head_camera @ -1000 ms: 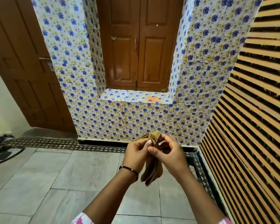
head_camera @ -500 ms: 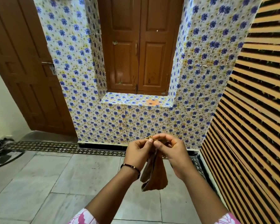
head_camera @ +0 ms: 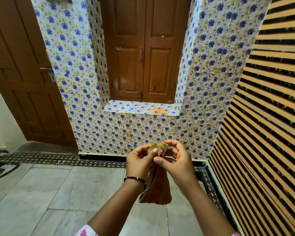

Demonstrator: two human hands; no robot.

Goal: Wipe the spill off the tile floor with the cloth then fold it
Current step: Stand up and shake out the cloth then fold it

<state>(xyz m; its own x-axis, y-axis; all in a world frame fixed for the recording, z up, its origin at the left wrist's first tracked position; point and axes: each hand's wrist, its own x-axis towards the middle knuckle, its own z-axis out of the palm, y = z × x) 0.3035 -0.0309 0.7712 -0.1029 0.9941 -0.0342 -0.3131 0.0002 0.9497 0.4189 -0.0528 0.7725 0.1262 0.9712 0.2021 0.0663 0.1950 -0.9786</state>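
Grey tile floor [head_camera: 61, 198] below cloth, no spill visible; brown cloth [head_camera: 157, 189] hanging mid-air, top corners bunched; left hand [head_camera: 140, 160] and right hand [head_camera: 177, 160] both pinching its top edge: align corners squarely before creasing

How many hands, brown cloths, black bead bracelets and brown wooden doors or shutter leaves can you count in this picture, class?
Hands: 2, left hand and right hand
Brown cloth: 1
Black bead bracelet: 1
Brown wooden door: 1
Brown wooden shutter leaves: 2, left leaf and right leaf
Total: 7
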